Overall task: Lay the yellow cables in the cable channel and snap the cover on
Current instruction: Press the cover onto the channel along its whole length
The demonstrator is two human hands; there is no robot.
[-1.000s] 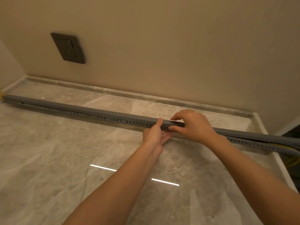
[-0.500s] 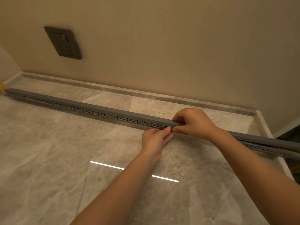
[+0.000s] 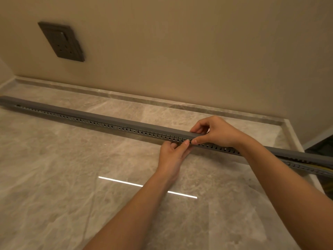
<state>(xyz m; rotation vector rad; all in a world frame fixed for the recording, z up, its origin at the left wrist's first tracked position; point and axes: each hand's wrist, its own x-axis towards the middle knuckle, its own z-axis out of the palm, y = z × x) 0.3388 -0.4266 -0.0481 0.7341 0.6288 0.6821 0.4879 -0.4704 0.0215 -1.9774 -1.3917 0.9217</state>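
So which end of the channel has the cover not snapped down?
The right end: the cover lifts off the slotted channel and yellow cable shows in the gap. Left of the left hand it sits flush.

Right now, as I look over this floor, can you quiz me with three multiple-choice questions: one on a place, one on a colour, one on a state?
1. Where is the dark socket?
A. on the wall, upper left
B. on the floor
C. on the channel

2. What colour is the cable channel?
A. white
B. grey
C. red

3. How does the cover sit at the far right end?
A. snapped flush
B. lifted off the channel
C. taken away altogether

Answers:
1. A, it is set in the wall.
2. B, the perforated strip is grey.
3. B, a gap there shows the yellow cables.
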